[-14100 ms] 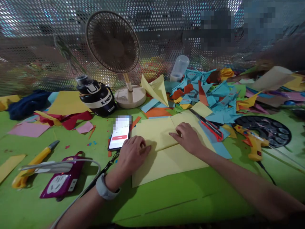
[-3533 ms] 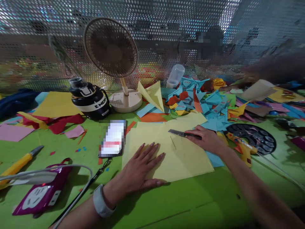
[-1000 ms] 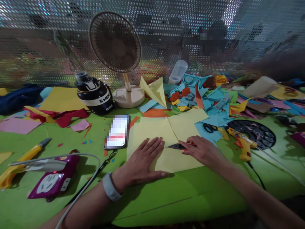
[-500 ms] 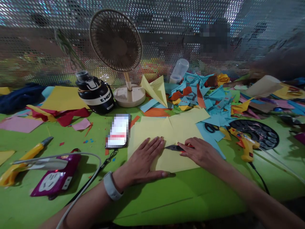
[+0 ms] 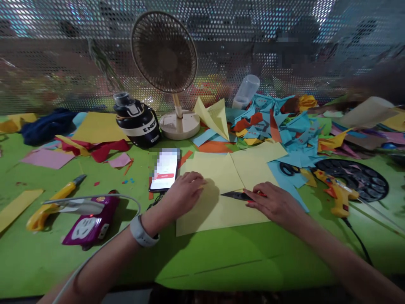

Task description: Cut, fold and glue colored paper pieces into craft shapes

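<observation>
Pale yellow paper sheets (image 5: 202, 215) lie on the green table in front of me, one overlapping another. My left hand (image 5: 186, 192) hovers at the left side of the paper, near the phone, its fingers loosely bent and holding nothing. A grey band (image 5: 144, 232) circles that wrist. In my right hand (image 5: 268, 198) is a pair of scissors (image 5: 233, 195) with dark pointed blades and red-orange handles. The blades are closed and point left across the paper. Most of the handles are hidden by my fingers.
A lit phone (image 5: 164, 169) lies left of the paper. Behind stand a fan (image 5: 180, 124) and a black jug (image 5: 139, 124). Blue paper pieces (image 5: 294, 131) pile up at the back right. Rightward are a yellow glue gun (image 5: 341, 200) and black tray (image 5: 370, 179); leftward, a purple power strip (image 5: 91, 223).
My left hand has lifted off the paper and moved left, its flat fingers now bent. My right hand keeps the scissors in nearly the same place. The view has shifted slightly left.
</observation>
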Demonstrator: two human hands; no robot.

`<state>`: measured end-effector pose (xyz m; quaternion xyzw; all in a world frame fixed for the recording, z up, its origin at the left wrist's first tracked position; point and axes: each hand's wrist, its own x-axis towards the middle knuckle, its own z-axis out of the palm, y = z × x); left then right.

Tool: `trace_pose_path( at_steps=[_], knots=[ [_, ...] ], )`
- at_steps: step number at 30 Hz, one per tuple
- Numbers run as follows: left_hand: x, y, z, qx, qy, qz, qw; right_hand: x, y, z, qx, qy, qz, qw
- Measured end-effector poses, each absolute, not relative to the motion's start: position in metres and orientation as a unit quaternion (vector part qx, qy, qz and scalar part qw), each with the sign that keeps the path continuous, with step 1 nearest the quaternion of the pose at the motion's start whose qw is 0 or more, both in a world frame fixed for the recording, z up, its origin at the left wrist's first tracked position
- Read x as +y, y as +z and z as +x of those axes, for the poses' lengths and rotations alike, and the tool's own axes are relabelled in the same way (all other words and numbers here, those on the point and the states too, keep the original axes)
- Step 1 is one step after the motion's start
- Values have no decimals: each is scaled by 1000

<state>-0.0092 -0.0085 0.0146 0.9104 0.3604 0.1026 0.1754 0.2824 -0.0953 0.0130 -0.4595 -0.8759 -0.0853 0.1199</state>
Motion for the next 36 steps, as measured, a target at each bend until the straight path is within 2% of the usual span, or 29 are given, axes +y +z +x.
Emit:
trace_pose_path(
  at_steps=[5,20,27,36],
  knots=[
    [2,10,-12,353,122,901,221,-95,13,277,-875,-99,-455,132],
    [0,11,-10,364,115,895,232,-90,14,267,-884,-82,-438,138],
    [-2,11,-16,312,141,910,234,-89,15,268,-874,-85,-460,130],
    [0,7,-13,280,139,904,291,-89,15,267,-877,-51,-459,134]
  ],
)
